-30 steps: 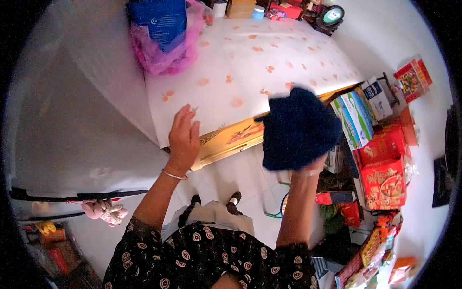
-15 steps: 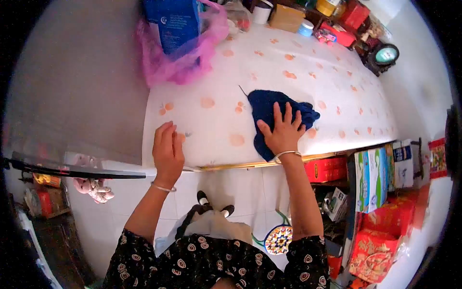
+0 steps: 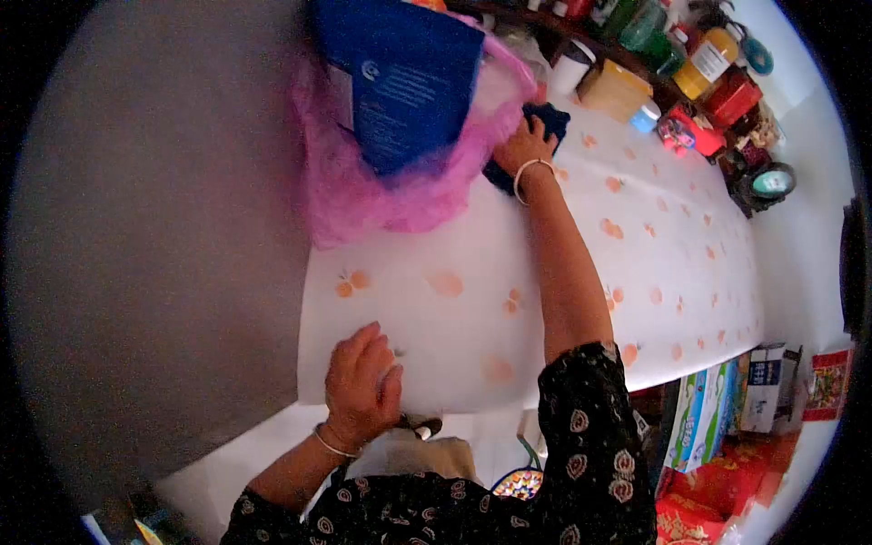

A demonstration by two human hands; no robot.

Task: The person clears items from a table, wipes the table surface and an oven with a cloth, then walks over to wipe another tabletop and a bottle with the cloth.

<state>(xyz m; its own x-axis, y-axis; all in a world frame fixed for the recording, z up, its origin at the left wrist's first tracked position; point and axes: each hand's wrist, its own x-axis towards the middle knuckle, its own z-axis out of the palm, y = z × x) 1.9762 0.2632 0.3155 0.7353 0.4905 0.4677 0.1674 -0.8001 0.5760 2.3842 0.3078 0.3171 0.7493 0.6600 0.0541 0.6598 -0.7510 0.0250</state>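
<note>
My right hand [image 3: 527,145] lies on a dark blue cloth [image 3: 557,121] near the back of the tabletop, beside a pink plastic bag [image 3: 400,204]. Its fingers are spread and bent over the cloth, pressing it on the white cover with orange fruit prints [image 3: 445,354]. A blue package [image 3: 409,91] stands in the pink bag. Above the front left part of the cover is my left hand [image 3: 363,381], empty, its fingers loosely bent and a little apart. Each wrist wears a bangle.
Along the back edge are a white cup [image 3: 572,67], a cardboard box [image 3: 616,93], a blue-lidded jar [image 3: 645,117], a yellow bottle [image 3: 705,64] and a small round clock [image 3: 772,184]. Cartons [image 3: 699,418] and red packages [image 3: 727,477] stand at the lower right.
My right hand and the cloth have moved from the front of the tabletop to the back, beside the pink bag. The view has shifted too. My left hand stays near the front edge.
</note>
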